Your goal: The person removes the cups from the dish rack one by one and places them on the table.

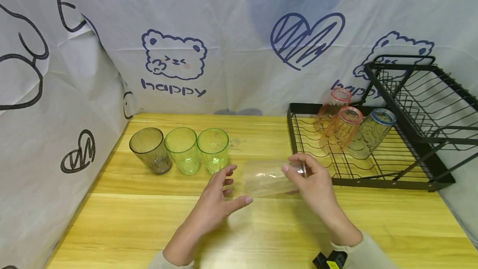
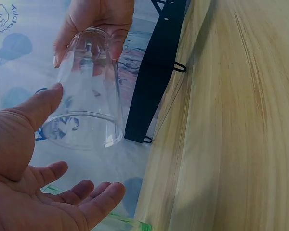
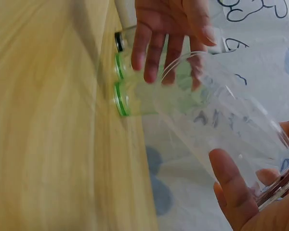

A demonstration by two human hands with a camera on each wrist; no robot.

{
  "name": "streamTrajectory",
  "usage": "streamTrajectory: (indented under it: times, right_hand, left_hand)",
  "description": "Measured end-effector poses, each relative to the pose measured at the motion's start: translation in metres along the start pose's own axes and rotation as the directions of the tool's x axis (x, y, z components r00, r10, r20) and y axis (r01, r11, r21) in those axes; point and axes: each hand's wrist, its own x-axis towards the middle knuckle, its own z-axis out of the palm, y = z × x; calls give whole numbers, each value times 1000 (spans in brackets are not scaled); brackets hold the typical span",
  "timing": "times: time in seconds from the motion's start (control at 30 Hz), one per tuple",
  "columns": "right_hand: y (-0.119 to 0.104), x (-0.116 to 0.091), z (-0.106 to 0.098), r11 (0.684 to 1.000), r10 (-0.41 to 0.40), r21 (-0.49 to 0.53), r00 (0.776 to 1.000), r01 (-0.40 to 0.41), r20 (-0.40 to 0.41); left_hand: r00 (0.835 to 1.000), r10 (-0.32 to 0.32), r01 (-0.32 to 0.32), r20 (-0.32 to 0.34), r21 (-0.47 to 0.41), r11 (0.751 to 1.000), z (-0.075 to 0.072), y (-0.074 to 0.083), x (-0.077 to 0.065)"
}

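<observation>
A clear drinking glass [image 1: 267,177] lies sideways in the air over the table, its mouth turned toward the left hand. My right hand [image 1: 313,184] grips it around the base, thumb on the near side; in the right wrist view the fingers curl about the thick bottom of the glass [image 3: 226,120]. Close by the rim, my left hand [image 1: 216,202] has its fingers and thumb spread apart. The left wrist view shows a gap between that hand [image 2: 48,168] and the rim of the glass [image 2: 86,96].
Left of the hands stand a grey glass [image 1: 153,152] and two green glasses [image 1: 183,152], mouths up. At right, a black dish rack [image 1: 373,182] holds two pink glasses [image 1: 341,130] and a blue-rimmed glass [image 1: 369,136], bottoms up. A printed cloth [image 1: 231,32] hangs behind.
</observation>
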Motion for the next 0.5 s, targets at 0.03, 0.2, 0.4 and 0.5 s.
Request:
streamTrajectory:
  times: [0.03,0.2,0.4,0.5]
  right_hand:
    - [1,-1,2,999,16,49,1000,-17,17]
    - [3,-4,10,978,86,185,996,-92,40]
    - [8,-8,16,932,159,321,985,-170,62]
    - [13,-10,19,888,181,408,977,-211,113]
  left_hand:
    - [1000,2,-2,-1,-1,1000,0,0,0]
    - [1000,18,-18,-2,-8,1000,0,3,-1]
    - [999,34,-33,12,-37,999,-1,16,-4]
    - [998,64,-63,25,-36,997,-1,25,-7]
